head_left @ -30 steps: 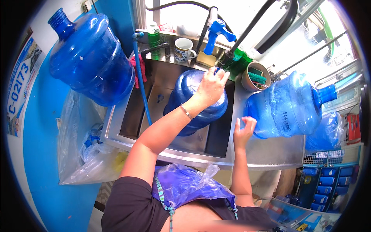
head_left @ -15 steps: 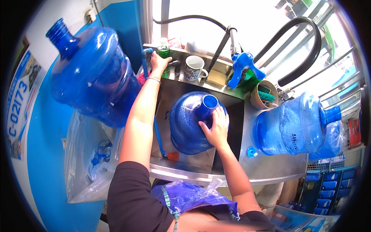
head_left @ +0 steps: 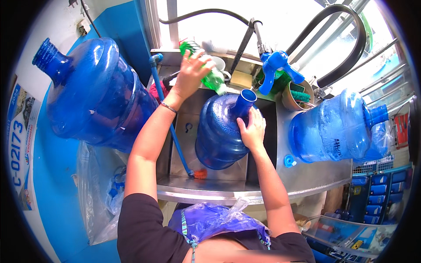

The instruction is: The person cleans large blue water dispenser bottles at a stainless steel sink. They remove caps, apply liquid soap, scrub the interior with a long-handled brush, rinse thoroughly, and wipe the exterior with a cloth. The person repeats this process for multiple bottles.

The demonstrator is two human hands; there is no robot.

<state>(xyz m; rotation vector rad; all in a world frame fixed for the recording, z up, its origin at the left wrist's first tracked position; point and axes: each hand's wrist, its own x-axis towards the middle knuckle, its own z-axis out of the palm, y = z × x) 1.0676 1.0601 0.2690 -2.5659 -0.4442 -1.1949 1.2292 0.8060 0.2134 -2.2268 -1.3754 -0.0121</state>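
Observation:
My left hand point(head_left: 191, 72) is wrapped round a green plastic bottle point(head_left: 213, 79), tilted with its lower end close to the neck of a blue water jug point(head_left: 221, 131). I cannot tell whether anything flows from it. The jug stands tilted in a steel sink point(head_left: 186, 116), its open mouth leaning up and to the right. Gripping the jug at the base of its neck is my right hand point(head_left: 253, 130), thumb on the near side. A long blue-handled brush point(head_left: 176, 142) with orange bristles leans in the sink, left of the jug.
A large blue jug point(head_left: 94, 94) stands at the left; another jug point(head_left: 326, 129) lies on the right counter beside a blue cap point(head_left: 289, 161). Behind are a blue tap handle point(head_left: 277, 70), a yellow sponge point(head_left: 241, 79), a partly hidden mug point(head_left: 218, 62) and a brush pot point(head_left: 293, 100).
My left hand has lifted the green bottle off the back ledge, tipped it and brought it right, toward the jug's neck. The jug now leans further right under my right hand.

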